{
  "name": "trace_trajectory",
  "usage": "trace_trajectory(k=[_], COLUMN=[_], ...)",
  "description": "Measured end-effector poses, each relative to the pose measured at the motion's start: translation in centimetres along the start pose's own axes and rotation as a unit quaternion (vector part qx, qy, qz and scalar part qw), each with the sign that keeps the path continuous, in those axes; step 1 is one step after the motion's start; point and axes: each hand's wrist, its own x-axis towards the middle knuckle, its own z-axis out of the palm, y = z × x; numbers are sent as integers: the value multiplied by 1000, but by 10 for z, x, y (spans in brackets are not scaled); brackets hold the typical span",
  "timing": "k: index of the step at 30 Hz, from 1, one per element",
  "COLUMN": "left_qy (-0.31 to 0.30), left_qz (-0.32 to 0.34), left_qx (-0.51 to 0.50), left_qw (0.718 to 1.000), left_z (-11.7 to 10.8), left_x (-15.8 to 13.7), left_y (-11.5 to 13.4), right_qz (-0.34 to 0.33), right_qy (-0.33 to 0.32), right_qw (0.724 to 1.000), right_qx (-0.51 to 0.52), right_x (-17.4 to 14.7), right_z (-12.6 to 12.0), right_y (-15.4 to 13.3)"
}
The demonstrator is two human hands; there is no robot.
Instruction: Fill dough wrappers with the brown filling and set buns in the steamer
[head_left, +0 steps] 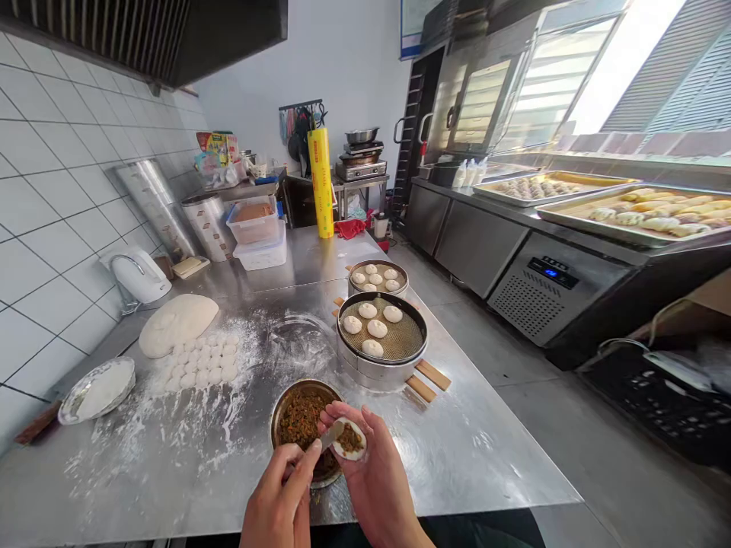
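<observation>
In my left hand [279, 491] is a small flat filling spatula [331, 434], gripped between thumb and fingers. Its blade touches the chopped filling on a round dough wrapper [349, 452]. My right hand [380, 476] is palm up and cups that wrapper, fingers curled around its edge. Below and to the left stands a metal bowl [278, 403] of brown-green filling [301, 417], partly covered by my left hand. Just beyond my hands, a round steamer [372, 371] holds several pleated buns [377, 329] on its mesh liner.
A second steamer [378, 288] with buns stands behind. On the floured left side lie a large dough slab [178, 323], several dough pieces [202, 361] and a flour bowl [97, 390]. A yellow film roll [320, 183] stands upright farther back. Trays [640, 217] rest on the right counter.
</observation>
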Motion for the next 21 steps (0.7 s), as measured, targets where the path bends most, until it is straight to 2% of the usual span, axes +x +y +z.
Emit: trace_trajectory(k=[6, 10, 13, 18, 21], left_qy=[23, 5, 4, 48, 65], left_qz=[24, 49, 68, 129, 144], left_qx=[-5, 15, 47, 132, 167], left_qw=[999, 999, 997, 982, 973], left_z=[6, 7, 7, 4, 1], left_x=[1, -2, -5, -3, 0], left_y=[3, -2, -5, -3, -1], right_qz=[5, 9, 14, 18, 9], right_qy=[-17, -18, -21, 7, -7], right_qw=[1000, 1000, 1000, 1000, 1000], right_qx=[7, 9, 9, 3, -18], right_x=[-2, -5, -5, -7, -8], right_z=[-1, -2, -3, -1, -1], right_y=[-2, -5, -7, -8, -9])
